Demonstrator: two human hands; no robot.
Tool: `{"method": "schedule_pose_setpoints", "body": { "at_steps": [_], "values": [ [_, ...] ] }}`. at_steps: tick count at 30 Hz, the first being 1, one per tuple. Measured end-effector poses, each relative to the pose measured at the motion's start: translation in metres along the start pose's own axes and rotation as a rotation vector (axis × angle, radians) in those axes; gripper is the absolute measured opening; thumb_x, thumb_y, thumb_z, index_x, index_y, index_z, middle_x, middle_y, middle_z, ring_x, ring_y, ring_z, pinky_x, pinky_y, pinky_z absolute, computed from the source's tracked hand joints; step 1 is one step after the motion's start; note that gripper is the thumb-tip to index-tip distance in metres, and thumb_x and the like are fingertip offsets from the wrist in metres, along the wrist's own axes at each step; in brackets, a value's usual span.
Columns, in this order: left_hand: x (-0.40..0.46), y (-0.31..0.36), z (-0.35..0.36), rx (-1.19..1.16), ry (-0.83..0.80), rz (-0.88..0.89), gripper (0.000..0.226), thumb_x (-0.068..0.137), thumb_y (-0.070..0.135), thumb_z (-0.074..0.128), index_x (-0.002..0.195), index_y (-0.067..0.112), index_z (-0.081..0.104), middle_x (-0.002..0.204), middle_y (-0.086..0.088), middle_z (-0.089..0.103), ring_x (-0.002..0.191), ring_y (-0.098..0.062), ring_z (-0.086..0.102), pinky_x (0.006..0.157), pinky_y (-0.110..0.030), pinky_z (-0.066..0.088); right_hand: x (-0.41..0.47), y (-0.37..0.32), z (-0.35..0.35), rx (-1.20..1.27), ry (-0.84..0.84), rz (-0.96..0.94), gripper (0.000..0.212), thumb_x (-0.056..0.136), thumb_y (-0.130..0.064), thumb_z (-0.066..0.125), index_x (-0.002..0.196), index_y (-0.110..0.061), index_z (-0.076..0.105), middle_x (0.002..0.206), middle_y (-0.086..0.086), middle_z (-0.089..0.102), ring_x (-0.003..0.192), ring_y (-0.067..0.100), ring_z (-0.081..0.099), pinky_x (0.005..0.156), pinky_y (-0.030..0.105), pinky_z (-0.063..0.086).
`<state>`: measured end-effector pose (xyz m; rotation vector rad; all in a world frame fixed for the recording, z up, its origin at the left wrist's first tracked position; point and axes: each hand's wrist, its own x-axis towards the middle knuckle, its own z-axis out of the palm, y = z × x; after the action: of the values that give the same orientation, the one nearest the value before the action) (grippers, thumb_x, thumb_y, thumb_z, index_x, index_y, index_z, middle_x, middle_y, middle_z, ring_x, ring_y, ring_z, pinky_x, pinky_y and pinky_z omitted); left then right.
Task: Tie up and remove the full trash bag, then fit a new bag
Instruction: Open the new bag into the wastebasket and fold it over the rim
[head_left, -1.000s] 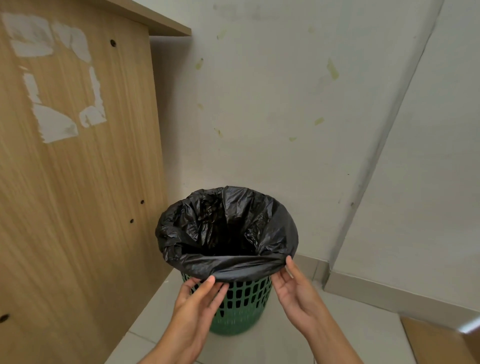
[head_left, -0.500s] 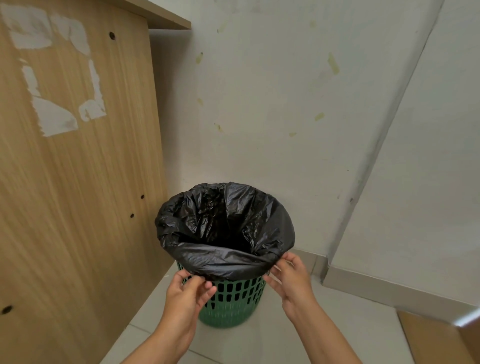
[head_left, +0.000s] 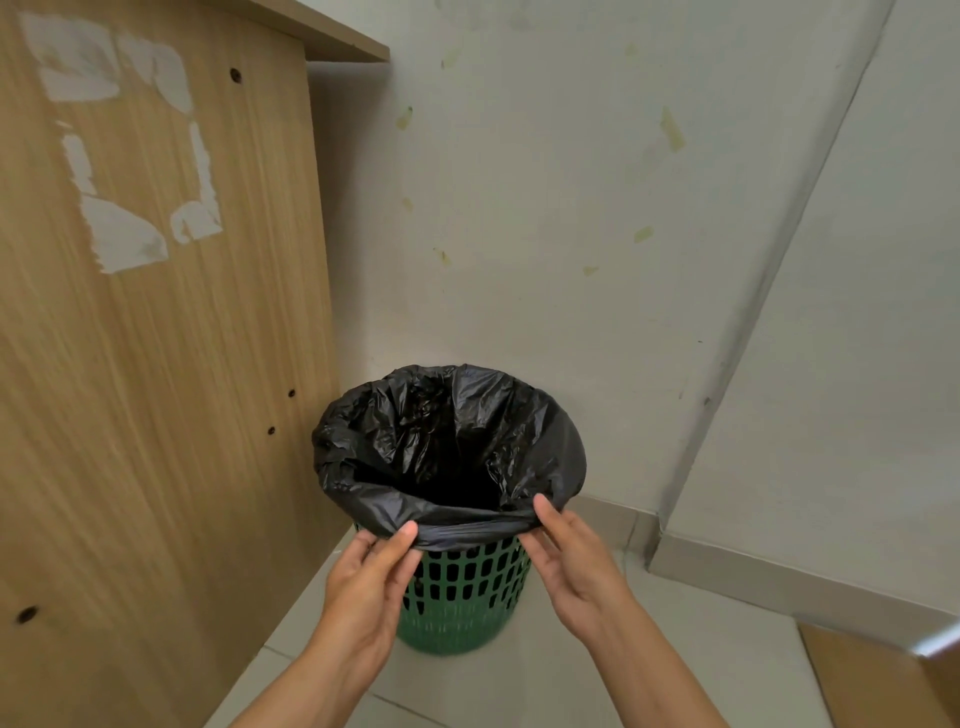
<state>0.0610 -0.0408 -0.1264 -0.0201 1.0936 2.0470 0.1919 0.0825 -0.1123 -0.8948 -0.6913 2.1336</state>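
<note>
**Both hands at the near rim of the bag, one on each side**

Head camera: the green bin (head_left: 467, 597) stands upright on the pale floor (head_left: 649, 675), in the corner between the wooden panel (head_left: 156, 364) on its left and the white wall (head_left: 571, 234) behind it. The black bag (head_left: 452, 441) lines the bin, its mouth open and its edge folded down over the rim, so that the fold hangs as a dark band across the side of the bin nearest the person.

The left hand (head_left: 371, 582) is at the near-left part of that band. Its thumb lies on top of the fold and its fingers are curled under it, so it seems to be pinching the plastic, though the contact underneath is hidden. The right hand (head_left: 569, 558) is at the near-right part, thumb tip resting on the fold and fingers spread below and beside the bin; whether it actually holds plastic I cannot tell.

The bag's long axis runs straight down into the bin, and the fold lies directly ahead of and slightly above both palms. Neither hand is clearly nearer; they flank the near rim about evenly. The inside of the bag is dark, so how full it is cannot be read. My judgement is that the next move depends on this fold: it either peels upward off the rim or is tugged further down over it.
</note>
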Motion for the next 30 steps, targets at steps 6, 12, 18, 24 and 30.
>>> {"method": "schedule_pose_setpoints", "body": {
  "at_steps": [6, 12, 18, 24, 30],
  "values": [
    [0.003, 0.004, -0.015, -0.164, -0.053, 0.005, 0.033, 0.088, -0.008, 0.052, 0.120, -0.001, 0.055, 0.110, -0.012, 0.063, 0.084, -0.013, 0.069, 0.066, -0.021, 0.059, -0.006, 0.013, -0.006, 0.216, -0.150, 0.055, 0.022, 0.086, 0.001, 0.058, 0.107, 0.002, 0.063, 0.099, 0.016, 0.073, 0.086, 0.020, 0.073, 0.072, 0.030, 0.061],
    [0.008, 0.004, -0.023, -0.193, -0.120, 0.007, 0.034, 0.080, -0.003, 0.056, 0.112, 0.004, 0.057, 0.100, -0.008, 0.065, 0.076, -0.010, 0.071, 0.063, -0.021, 0.059, -0.005, 0.015, -0.006, 0.236, -0.136, 0.071, 0.024, 0.077, -0.002, 0.062, 0.101, 0.000, 0.060, 0.094, 0.018, 0.068, 0.089, 0.027, 0.069, 0.078, 0.041, 0.060],
    [0.005, 0.014, -0.014, -0.146, -0.079, -0.014, 0.009, 0.089, 0.009, 0.049, 0.095, 0.008, 0.056, 0.100, -0.011, 0.058, 0.094, -0.024, 0.058, 0.083, -0.036, 0.056, -0.001, 0.015, 0.002, 0.137, -0.068, 0.022, 0.027, 0.092, 0.000, 0.048, 0.118, -0.006, 0.050, 0.095, 0.018, 0.062, 0.089, 0.028, 0.063, 0.075, 0.038, 0.061],
    [0.019, 0.027, 0.009, 0.113, 0.055, 0.065, 0.039, 0.080, 0.009, 0.071, 0.114, 0.001, 0.053, 0.114, -0.018, 0.065, 0.100, -0.026, 0.064, 0.094, -0.037, 0.048, -0.005, 0.019, 0.021, 0.047, 0.003, 0.003, 0.014, 0.094, 0.003, 0.045, 0.104, -0.001, 0.054, 0.092, 0.014, 0.060, 0.086, 0.024, 0.058, 0.078, 0.035, 0.053],
    [0.022, 0.032, -0.009, 0.092, 0.034, 0.090, 0.026, 0.086, -0.003, 0.060, 0.112, -0.001, 0.057, 0.109, -0.018, 0.066, 0.098, -0.023, 0.064, 0.090, -0.032, 0.054, 0.000, 0.013, 0.027, 0.082, -0.001, 0.041, 0.027, 0.091, -0.015, 0.062, 0.113, 0.000, 0.054, 0.104, 0.016, 0.061, 0.091, 0.025, 0.061, 0.080, 0.033, 0.052]
  ]
}}
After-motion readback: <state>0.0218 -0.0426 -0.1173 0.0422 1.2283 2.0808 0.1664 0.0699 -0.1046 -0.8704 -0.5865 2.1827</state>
